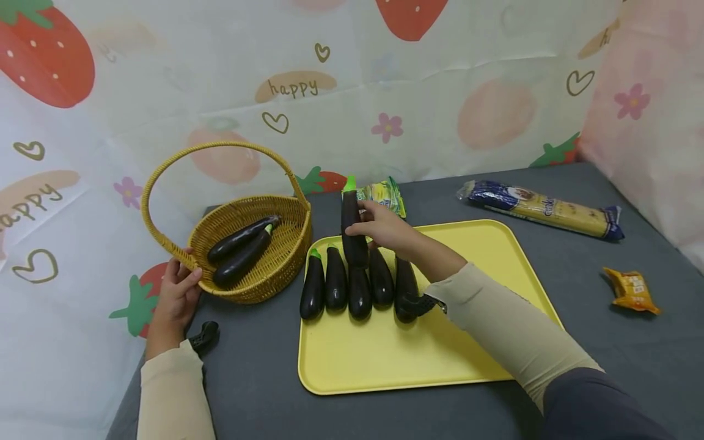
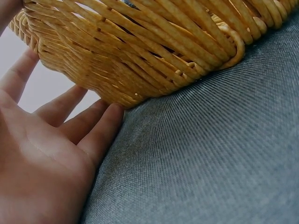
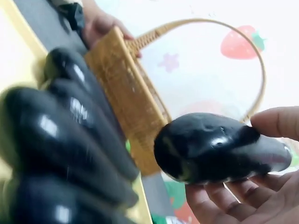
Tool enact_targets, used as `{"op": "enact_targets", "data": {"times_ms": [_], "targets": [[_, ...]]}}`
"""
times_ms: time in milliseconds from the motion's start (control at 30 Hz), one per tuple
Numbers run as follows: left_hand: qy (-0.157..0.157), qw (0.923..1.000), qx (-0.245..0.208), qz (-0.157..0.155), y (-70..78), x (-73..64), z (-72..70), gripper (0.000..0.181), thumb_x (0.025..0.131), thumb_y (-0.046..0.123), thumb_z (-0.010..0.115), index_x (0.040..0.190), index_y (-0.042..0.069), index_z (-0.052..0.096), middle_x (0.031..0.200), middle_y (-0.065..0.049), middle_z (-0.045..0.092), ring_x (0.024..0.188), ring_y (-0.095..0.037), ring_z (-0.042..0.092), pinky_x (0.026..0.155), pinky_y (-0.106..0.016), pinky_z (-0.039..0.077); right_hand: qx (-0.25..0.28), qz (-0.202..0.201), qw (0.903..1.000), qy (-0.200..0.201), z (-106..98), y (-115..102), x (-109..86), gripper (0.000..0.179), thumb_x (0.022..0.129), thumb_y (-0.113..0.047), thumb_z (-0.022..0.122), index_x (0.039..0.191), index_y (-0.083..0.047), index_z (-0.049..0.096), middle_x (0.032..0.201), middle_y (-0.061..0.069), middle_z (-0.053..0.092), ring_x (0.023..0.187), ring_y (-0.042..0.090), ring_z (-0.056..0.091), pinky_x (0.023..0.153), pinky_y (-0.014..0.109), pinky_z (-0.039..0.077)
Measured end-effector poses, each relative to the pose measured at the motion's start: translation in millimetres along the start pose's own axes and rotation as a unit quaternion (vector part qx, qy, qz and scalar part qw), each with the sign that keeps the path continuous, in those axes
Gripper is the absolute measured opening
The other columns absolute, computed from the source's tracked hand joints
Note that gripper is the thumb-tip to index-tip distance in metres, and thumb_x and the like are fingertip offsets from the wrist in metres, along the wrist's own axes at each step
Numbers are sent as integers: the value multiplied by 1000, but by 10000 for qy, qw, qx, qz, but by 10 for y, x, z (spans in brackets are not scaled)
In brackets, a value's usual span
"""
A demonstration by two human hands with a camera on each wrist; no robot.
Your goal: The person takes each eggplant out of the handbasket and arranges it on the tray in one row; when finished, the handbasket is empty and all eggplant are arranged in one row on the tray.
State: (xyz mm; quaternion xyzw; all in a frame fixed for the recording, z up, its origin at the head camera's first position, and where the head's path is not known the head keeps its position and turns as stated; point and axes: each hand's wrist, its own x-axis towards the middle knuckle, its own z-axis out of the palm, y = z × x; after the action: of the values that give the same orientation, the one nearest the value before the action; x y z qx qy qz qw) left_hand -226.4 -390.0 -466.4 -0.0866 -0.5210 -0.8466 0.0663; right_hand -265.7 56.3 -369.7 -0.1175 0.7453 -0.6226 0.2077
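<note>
My right hand (image 1: 387,231) holds an eggplant (image 1: 351,223) by its upper part, raised above the others with its green stem up. In the right wrist view, thumb and fingers lie on opposite sides of that glossy dark eggplant (image 3: 210,149). Several more eggplants (image 1: 313,287) lie side by side on the yellow tray (image 1: 429,360). To the left is a woven basket (image 1: 286,269) with a tall handle and two eggplants (image 1: 244,256) inside. My left hand (image 1: 178,293) holds its left side near the handle's foot; spread fingers touch the weave (image 2: 117,56) in the left wrist view.
Behind the tray lies a green and yellow packet (image 1: 387,195). A long blue and yellow bag (image 1: 544,208) is at the back right, and a small orange packet (image 1: 631,291) lies at the right. A printed curtain (image 1: 352,73) hangs behind the grey table (image 1: 258,366).
</note>
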Motion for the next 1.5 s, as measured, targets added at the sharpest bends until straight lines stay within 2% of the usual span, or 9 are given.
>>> {"op": "enact_targets", "data": {"times_ms": [233,500,633,867,967,1067,1233,1367,1500], "targets": [[18,10000,-46,0,4,-5,1,40,96,-11,47,131,5,43,121,-12,59,101,-19,60,82,-28,51,-18,-19,9994,348,-359,191,-204,63,94,-24,67,144,-9,32,127,14,53,108,29,57,76,42,52],[13,10000,-91,-2,11,-18,-11,40,96,-11,48,132,6,43,122,-12,59,101,-19,60,81,-28,51,-539,271,9945,853,-693,452,-367,98,89,-41,70,156,-10,4,144,22,37,114,34,55,80,45,52],[29,10000,-69,27,9,-16,-25,39,95,-11,49,131,6,45,120,-12,60,100,-19,60,81,-28,51,-1131,427,9874,1017,-807,611,-417,106,86,-52,69,156,-9,1,144,23,36,114,34,54,79,43,52],[113,9999,30,3,28,-17,5,39,95,-11,48,130,7,46,119,-11,60,99,-18,60,81,-27,50,-1940,724,9716,1146,-821,855,-435,103,90,-54,64,156,-8,-1,152,25,26,133,41,36,104,55,33],[121,9999,19,3,25,-11,7,39,95,-11,49,130,7,45,120,-12,59,99,-19,60,81,-28,50,-2221,814,9636,1243,-807,882,-422,97,92,-55,60,156,-9,4,150,27,31,132,43,37,103,57,32],[118,9999,9,-27,24,-10,9,39,95,-10,49,130,7,45,122,-12,59,101,-19,60,82,-28,50,-2486,830,9565,1284,-796,882,-423,83,98,-54,49,156,-8,10,150,26,32,134,43,35,105,57,30],[141,9999,0,-64,15,-3,19,40,96,-11,48,131,7,44,122,-12,59,102,-19,59,82,-27,50,-2624,896,9525,1258,-769,854,-435,65,104,-45,29,155,-6,17,155,21,25,140,41,25,109,55,22],[162,9998,-16,-72,11,-1,32,41,95,-12,47,131,6,42,122,-12,58,102,-19,59,81,-27,50,-2614,897,9526,1275,-754,828,-435,62,102,-40,31,154,-6,23,153,20,31,138,39,31,108,53,25],[181,9998,-22,-72,6,1,37,41,96,-12,47,132,6,40,123,-12,57,101,-19,59,81,-27,50,-2676,831,9517,1256,-758,832,-429,60,100,-38,42,149,-5,33,141,21,46,125,37,47,100,51,37]]}}
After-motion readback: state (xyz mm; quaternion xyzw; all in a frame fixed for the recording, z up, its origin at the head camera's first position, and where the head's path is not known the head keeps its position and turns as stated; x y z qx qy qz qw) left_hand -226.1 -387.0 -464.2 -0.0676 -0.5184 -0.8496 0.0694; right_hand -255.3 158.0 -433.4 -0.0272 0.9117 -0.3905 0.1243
